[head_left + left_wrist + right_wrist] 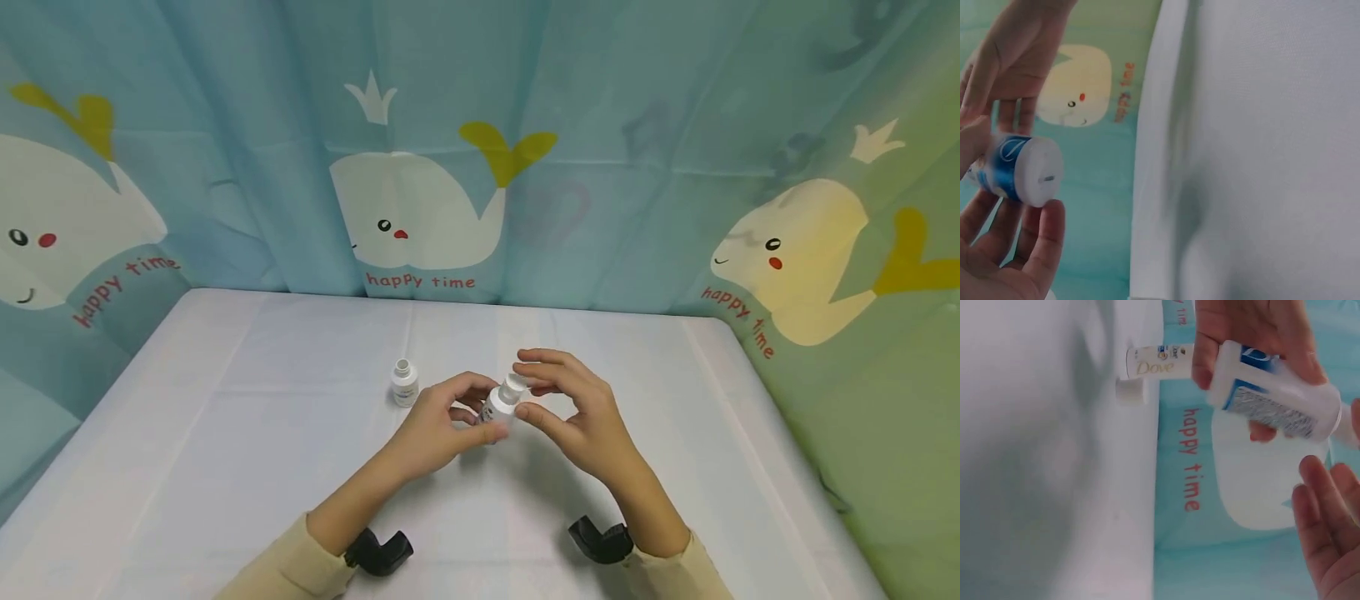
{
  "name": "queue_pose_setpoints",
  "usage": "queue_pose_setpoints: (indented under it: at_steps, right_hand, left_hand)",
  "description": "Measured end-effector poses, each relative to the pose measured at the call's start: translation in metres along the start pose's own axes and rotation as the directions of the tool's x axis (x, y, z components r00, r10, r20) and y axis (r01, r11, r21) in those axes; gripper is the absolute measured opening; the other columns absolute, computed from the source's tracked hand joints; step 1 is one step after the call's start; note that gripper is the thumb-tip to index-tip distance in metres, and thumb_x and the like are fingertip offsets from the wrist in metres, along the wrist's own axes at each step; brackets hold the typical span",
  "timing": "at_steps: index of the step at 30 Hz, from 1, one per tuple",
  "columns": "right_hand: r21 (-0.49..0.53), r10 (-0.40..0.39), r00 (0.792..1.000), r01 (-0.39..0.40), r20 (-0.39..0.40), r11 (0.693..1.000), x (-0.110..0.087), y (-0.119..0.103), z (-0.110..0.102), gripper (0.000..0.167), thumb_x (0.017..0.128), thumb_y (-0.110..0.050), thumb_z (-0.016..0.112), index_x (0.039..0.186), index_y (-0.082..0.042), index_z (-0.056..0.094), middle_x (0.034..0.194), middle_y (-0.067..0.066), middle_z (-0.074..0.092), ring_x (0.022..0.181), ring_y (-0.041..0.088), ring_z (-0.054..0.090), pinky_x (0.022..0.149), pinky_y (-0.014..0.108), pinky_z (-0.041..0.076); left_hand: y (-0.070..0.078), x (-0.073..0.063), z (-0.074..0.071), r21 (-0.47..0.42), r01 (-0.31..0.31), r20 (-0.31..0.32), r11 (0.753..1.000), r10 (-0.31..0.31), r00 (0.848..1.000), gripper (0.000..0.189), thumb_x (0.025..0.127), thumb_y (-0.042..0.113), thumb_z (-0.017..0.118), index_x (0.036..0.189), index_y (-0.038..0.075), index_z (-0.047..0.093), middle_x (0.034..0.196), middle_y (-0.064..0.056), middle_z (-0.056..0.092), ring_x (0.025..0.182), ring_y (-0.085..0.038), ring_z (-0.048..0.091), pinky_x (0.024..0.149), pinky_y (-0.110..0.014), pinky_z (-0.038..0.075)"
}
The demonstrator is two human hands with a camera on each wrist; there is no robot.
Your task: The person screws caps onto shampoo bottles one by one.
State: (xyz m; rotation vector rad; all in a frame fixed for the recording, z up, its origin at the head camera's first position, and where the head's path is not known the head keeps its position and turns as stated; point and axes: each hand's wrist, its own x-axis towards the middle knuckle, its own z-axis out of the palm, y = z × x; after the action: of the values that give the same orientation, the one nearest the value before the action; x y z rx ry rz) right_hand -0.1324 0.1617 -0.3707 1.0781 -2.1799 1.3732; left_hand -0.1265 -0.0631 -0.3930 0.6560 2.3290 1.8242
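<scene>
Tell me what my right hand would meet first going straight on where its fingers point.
Likely the white top of the bottle your left hand holds, just ahead, though depth there is hard to judge.

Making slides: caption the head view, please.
Left hand grips a white bottle, right hand near its top; another bottle stands nearby.

We are looking into a curtained booth (pixel 615 67), "happy time" whale curtains (pixel 600 225) hanging along three sides of a white counter (pixel 262 433).
</scene>
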Motion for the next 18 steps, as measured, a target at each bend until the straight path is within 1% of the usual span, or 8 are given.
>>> queue_pose_setpoints:
  at_steps: [3, 6, 9, 13, 15, 18]
  right_hand:
    - [0.051, 0.114, 0.993, -0.116, 0.043, 0.992, -0.003, 0.008, 0.0, 0.047, 0.081, 0.0, 0.08, 0.125, -0.008, 0.065, 0.12, 0.009, 0.067, 0.096, 0.021, 0.072, 0.083, 0.034, 0.059]
    - [0.107, 0.189, 0.977, -0.199, 0.094, 0.974, -0.007, 0.015, 0.001, 0.048, 0.082, -0.001, 0.079, 0.127, -0.009, 0.064, 0.114, 0.009, 0.069, 0.094, 0.022, 0.072, 0.082, 0.035, 0.059]
    - [0.116, 0.224, 0.969, -0.236, 0.109, 0.965, -0.009, 0.018, 0.002, 0.047, 0.085, -0.002, 0.077, 0.129, -0.012, 0.063, 0.112, 0.007, 0.07, 0.092, 0.02, 0.072, 0.081, 0.034, 0.059]
    - [0.104, 0.247, 0.966, -0.255, 0.079, 0.961, -0.01, 0.018, -0.002, 0.037, 0.09, -0.001, 0.071, 0.125, -0.012, 0.063, 0.112, 0.005, 0.071, 0.092, 0.017, 0.071, 0.081, 0.032, 0.058]
    - [0.121, 0.254, 0.964, -0.262, 0.084, 0.957, -0.009, 0.019, -0.005, 0.034, 0.092, 0.001, 0.068, 0.124, -0.011, 0.063, 0.113, 0.005, 0.07, 0.096, 0.017, 0.07, 0.083, 0.031, 0.058]
    - [0.167, 0.252, 0.961, -0.269, 0.117, 0.949, -0.008, 0.021, -0.011, 0.039, 0.091, 0.004, 0.068, 0.127, -0.009, 0.061, 0.115, 0.008, 0.069, 0.098, 0.019, 0.069, 0.085, 0.032, 0.057]
  left_hand:
    - [0.001, 0.002, -0.002, -0.033, 0.018, -0.071, 0.999, -0.02, 0.997, 0.04, 0.083, 0.023, 0.083, 0.119, 0.02, 0.065, 0.114, 0.004, 0.066, 0.1, -0.016, 0.063, 0.085, -0.03, 0.057]
    - [0.003, 0.005, -0.002, -0.058, 0.014, -0.117, 0.998, -0.021, 0.993, 0.037, 0.085, 0.023, 0.081, 0.118, 0.02, 0.065, 0.115, 0.002, 0.064, 0.099, -0.019, 0.063, 0.085, -0.032, 0.057]
    - [0.004, 0.009, 0.001, -0.084, 0.014, -0.114, 0.996, -0.023, 0.993, 0.036, 0.086, 0.025, 0.08, 0.118, 0.02, 0.065, 0.115, 0.001, 0.063, 0.099, -0.021, 0.062, 0.083, -0.034, 0.058]
    - [0.007, 0.014, 0.007, -0.1, 0.017, -0.07, 0.995, -0.024, 0.997, 0.033, 0.087, 0.026, 0.079, 0.118, 0.021, 0.067, 0.116, 0.002, 0.066, 0.1, -0.02, 0.065, 0.082, -0.037, 0.058]
    - [0.01, 0.017, 0.009, -0.094, 0.01, -0.058, 0.996, -0.016, 0.998, 0.033, 0.087, 0.026, 0.079, 0.118, 0.021, 0.068, 0.116, 0.004, 0.067, 0.1, -0.019, 0.066, 0.081, -0.037, 0.058]
    - [0.013, 0.021, 0.012, -0.099, 0.0, -0.076, 0.995, -0.008, 0.997, 0.033, 0.087, 0.027, 0.08, 0.117, 0.021, 0.068, 0.115, 0.005, 0.067, 0.098, -0.018, 0.067, 0.079, -0.036, 0.058]
